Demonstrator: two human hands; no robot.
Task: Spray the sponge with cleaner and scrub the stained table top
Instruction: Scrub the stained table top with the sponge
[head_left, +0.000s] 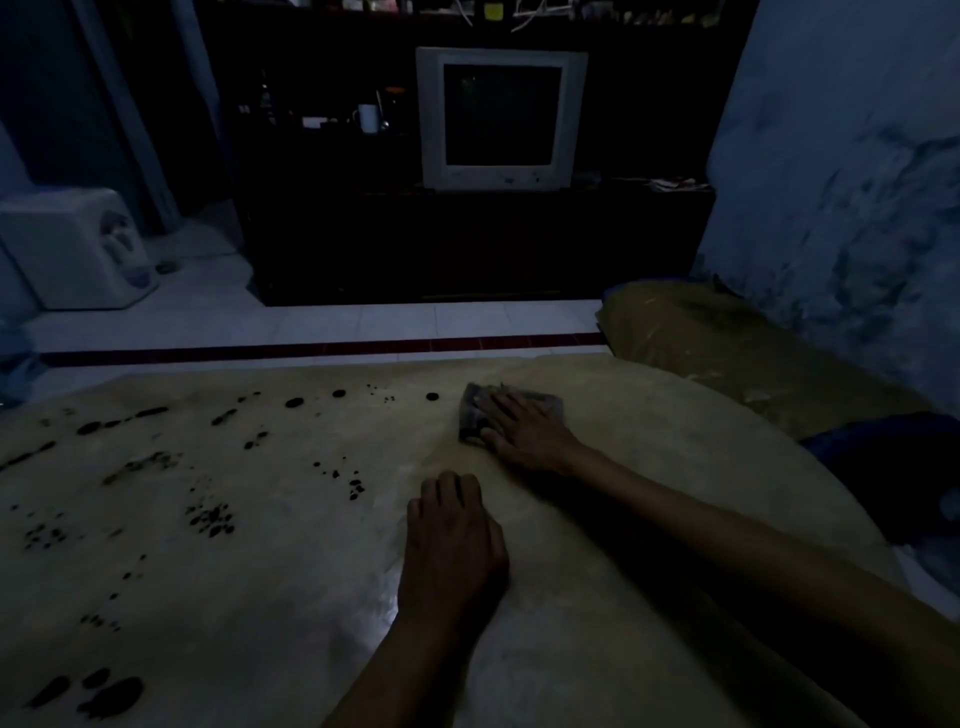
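While right hand (524, 431) presses sponge (480, 410) flat, fingers spread, we see left hand (452, 540) resting on table top (623, 467) behind it, fingers curled under, holding nothing. Dark stains (208, 519) left of both hands.

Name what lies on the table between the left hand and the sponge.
Head view: only bare table top lies between the left hand and the sponge under the right hand; no stains there.

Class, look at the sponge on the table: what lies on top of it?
The right hand presses flat on the sponge, covering its right part. The table top under the sponge is hidden.
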